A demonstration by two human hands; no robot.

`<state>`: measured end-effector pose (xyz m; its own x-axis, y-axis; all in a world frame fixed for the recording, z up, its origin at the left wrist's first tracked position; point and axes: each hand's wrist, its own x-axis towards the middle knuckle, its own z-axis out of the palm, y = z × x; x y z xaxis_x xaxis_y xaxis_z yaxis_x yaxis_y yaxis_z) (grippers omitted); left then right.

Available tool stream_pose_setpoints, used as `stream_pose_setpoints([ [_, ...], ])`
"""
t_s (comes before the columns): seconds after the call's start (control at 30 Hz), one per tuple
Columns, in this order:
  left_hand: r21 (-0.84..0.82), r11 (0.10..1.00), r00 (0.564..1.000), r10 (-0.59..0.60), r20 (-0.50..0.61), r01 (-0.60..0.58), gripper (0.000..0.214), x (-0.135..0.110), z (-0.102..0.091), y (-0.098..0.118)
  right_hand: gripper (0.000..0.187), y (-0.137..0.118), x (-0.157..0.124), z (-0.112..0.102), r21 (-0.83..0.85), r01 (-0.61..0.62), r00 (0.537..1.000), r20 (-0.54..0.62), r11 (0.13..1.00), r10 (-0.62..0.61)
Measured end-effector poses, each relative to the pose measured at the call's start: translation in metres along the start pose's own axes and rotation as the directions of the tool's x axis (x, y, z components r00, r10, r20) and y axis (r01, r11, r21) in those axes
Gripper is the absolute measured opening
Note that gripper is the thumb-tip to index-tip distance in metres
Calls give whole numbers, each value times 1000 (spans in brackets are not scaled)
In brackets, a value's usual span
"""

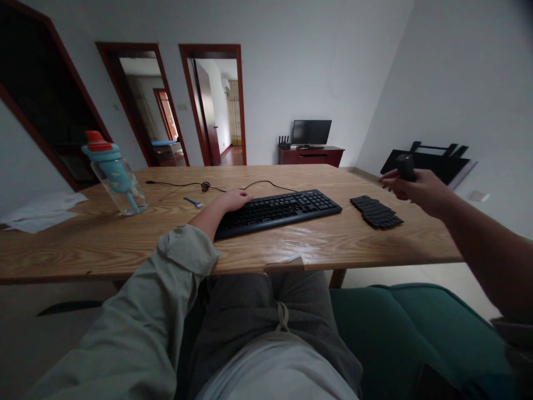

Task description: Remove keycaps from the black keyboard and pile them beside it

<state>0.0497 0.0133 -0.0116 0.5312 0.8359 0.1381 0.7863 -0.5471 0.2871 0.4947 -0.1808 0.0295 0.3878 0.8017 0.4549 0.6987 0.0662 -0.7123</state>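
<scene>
A black keyboard [278,211] lies on the wooden table [125,239] in front of me. My left hand [235,200] rests on its left end with the fingers curled down over the corner, gripping it. My right hand [416,190] is raised above the table's right end, closed around a small dark object [405,166] whose kind I cannot make out. Below and left of that hand sits a flat pile of loose black keycaps [376,211].
A clear water bottle [114,175] with a teal and orange lid stands at the left. White papers [39,212] lie at the far left edge. A black cable [204,186] and a small blue tool [192,202] lie behind the keyboard. A green seat [416,328] is at my right.
</scene>
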Motion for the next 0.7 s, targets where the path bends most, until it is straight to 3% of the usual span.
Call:
stream_pose_setpoints([
  [0.07, 61, 998, 999, 3, 39, -5, 51, 2, 0, 5, 14, -41, 8, 31, 346, 50, 995, 66, 937, -78],
  [0.17, 122, 992, 999, 8, 48, -14, 53, 2, 1, 9, 15, -91, 15, 95, 635, 53, 970, 152, 771, -191],
  [0.23, 104, 994, 999, 29, 34, -32, 54, -1, 2, 8, 20, -114, 15, 143, 693, 49, 955, 178, 720, -236],
  [0.37, 29, 994, 992, 109, -67, -107, 44, -11, -2, 7, 43, -137, 8, 219, 635, -34, 944, 274, 772, -183],
  [0.5, -22, 975, 949, 208, -238, -220, 39, -18, -2, 20, 59, -134, 0, 243, 555, 36, 962, 206, 831, -179],
  [0.7, 81, 944, 937, 329, -120, -321, 28, -13, 5, 52, 61, -112, -3, 244, 498, 51, 952, 238, 866, -193],
])
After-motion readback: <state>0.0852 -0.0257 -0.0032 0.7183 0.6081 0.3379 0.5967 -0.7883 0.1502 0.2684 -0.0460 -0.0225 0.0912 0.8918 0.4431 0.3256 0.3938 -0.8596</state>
